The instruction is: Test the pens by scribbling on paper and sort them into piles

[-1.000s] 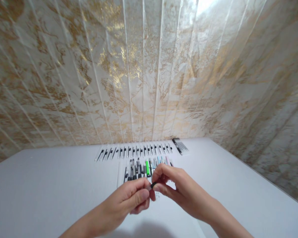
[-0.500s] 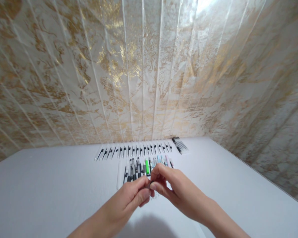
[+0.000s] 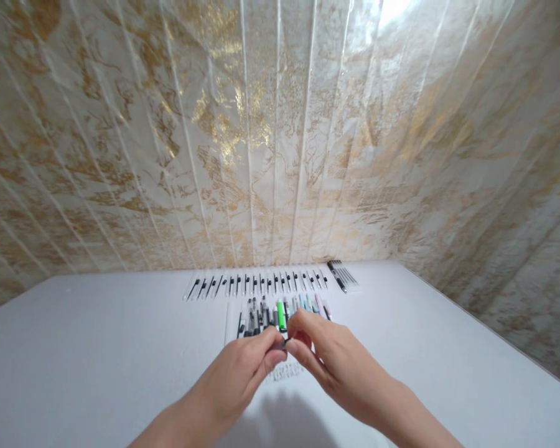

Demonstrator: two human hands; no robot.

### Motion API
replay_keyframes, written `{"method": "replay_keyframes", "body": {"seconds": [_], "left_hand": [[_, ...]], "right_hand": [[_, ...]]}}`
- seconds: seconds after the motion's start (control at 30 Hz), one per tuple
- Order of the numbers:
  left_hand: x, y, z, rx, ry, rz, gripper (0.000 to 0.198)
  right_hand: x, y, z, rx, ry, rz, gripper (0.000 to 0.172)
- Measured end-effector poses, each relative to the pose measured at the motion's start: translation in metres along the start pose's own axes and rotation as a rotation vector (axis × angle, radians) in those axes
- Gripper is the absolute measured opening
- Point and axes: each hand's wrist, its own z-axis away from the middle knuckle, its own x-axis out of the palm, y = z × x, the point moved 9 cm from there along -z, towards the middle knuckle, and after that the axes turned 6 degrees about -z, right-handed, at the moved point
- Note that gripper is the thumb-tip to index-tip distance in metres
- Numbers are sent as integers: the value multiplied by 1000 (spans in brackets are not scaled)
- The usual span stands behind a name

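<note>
Over the middle of the white table (image 3: 98, 361), my left hand (image 3: 238, 376) is closed with thumb and fingers around a small dark slender piece (image 3: 282, 344), mostly hidden by the fingers. My right hand (image 3: 343, 351) is closed too, its thumb and forefinger pinched at the right end of that piece. Just beyond both hands lies a row of assorted pens, among them a bright green one (image 3: 280, 315) and a pink one (image 3: 319, 303). Below the fingertips is a scatter of tiny dark and clear bits (image 3: 287, 371), too small to name.
Farther back, a long row of clear tubes with black pieces (image 3: 247, 285) runs along the table. At its right end lies a group of black pens and thin rods (image 3: 340, 277). A gold-patterned, pleated sheet (image 3: 242, 137) rises behind the table's back edge.
The view has shifted slightly, so the table items sit a little farther right. My fingertips have parted slightly, showing more of the dark piece and the scattered bits.
</note>
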Motion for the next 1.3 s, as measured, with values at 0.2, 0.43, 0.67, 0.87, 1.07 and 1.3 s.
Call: {"method": "replay_keyframes", "body": {"seconds": [0.2, 0.43, 0.67, 0.87, 1.07, 1.3], "left_hand": [[5, -4, -1, 1, -23, -25, 19], [2, -8, -2, -44, 11, 52, 17], [5, -16, 0, -73, 55, 105, 9], [8, -16, 0, -71, 29, 140, 11], [9, -18, 1, -81, 42, 112, 14], [12, -18, 0, -87, 17, 147, 18]], "right_hand": [[17, 19, -2, 105, -44, -25, 41], [9, 14, -4, 99, -30, -58, 25], [15, 22, -4, 157, -28, -106, 46], [15, 20, -4, 122, -49, -75, 37], [12, 21, -4, 145, -37, -97, 32], [16, 21, -5, 164, -75, -24, 32]]}}
